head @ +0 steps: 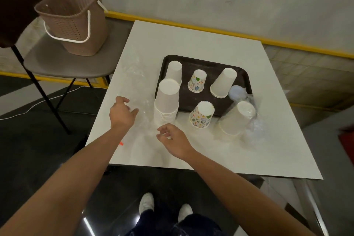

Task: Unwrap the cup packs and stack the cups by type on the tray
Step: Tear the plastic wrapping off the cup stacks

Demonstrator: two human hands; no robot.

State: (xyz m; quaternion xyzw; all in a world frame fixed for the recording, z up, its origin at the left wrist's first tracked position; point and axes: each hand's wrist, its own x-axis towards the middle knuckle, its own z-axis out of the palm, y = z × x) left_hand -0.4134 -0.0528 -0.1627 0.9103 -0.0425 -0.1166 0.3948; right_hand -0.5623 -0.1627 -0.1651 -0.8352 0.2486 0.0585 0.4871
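The upright white cup stack [166, 101] stood just beyond the right grip [172, 140] and right of the left grip [122, 113], both loosely curled and empty.

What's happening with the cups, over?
Left hand at clear plastic wrap, grip unclear; right hand open. Tall white paper cup stack beside black tray. Nothing blocking.

White square table [191, 44] bore one dark tray [185, 99] just past centre, toward 1 o'clock. Around the tray, on the tabletop, stood a plastic-wrapped pack of white cups [234, 120] at 4 o'clock, a stack of patterned cups [201, 117] at 6 and a tall stack of white cups [166, 101] at 8. Loose clear wrap [137, 80] lay at 9 o'clock.
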